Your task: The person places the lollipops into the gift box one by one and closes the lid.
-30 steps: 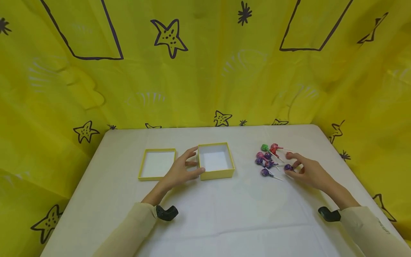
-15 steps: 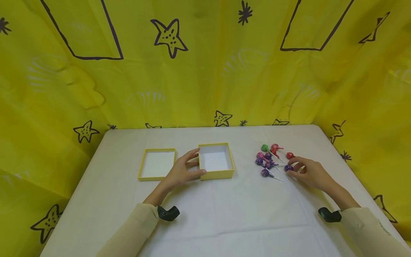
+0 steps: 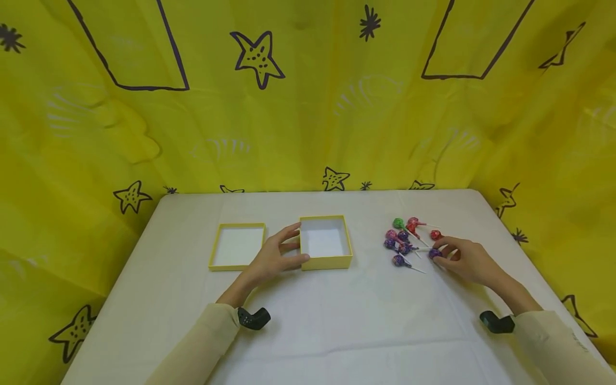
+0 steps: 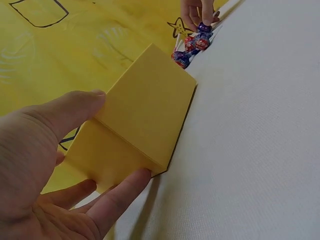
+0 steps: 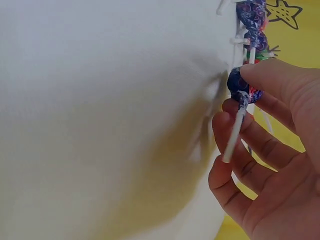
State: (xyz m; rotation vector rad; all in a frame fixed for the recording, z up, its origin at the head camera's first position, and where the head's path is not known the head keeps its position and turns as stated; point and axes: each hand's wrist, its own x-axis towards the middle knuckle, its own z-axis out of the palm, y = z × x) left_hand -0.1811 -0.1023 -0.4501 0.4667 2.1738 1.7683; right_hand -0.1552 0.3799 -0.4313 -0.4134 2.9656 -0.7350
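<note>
My left hand (image 3: 276,259) grips the left side of an open yellow box (image 3: 328,262) with a white, bare inside. In the left wrist view the thumb lies along one edge of the box (image 4: 150,100), with the fingertips against another face. On the right, my right hand (image 3: 469,260) pinches a purple-wrapped lollipop (image 5: 238,86) by its round head, between thumb and fingers; the white stick (image 5: 233,137) points back toward the palm. Left of that hand lies a loose pile of lollipops, among them a green one (image 3: 398,223), a pink one (image 3: 391,234) and a purple one (image 3: 398,260).
A shallow yellow-edged lid (image 3: 236,267) lies left of the box, white inside up. One red lollipop (image 3: 436,235) sits just beyond the right fingers. A yellow patterned curtain (image 3: 298,128) encloses the white-covered table (image 3: 337,315) at the back and sides.
The right index finger has come down and in, so the hand now pinches the purple lollipop, and the red one behind shows. My left fingers have drawn slightly closer onto the box.
</note>
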